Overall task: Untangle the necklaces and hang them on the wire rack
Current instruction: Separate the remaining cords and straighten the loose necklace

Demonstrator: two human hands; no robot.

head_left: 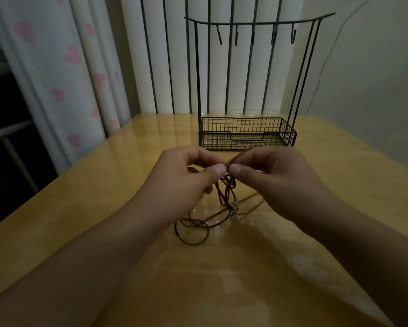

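A tangle of dark brown cord necklaces (pixel 225 197) hangs from my fingers and trails in loops onto the wooden table (pixel 103 185). My left hand (pixel 186 178) and my right hand (pixel 271 175) meet above the table, each pinching the cord between thumb and forefinger, thumbs almost touching. A small pale bead or clasp shows low in the tangle. Behind my hands stands the black wire rack (pixel 245 133), a mesh basket at its base and a top bar with several bare hooks (pixel 255 36).
A curtain with pink hearts (pixel 63 67) hangs at the left beside the table's edge. White vertical panels and a pale wall rise behind the rack. A thin lighter cord lies on the table under my right hand.
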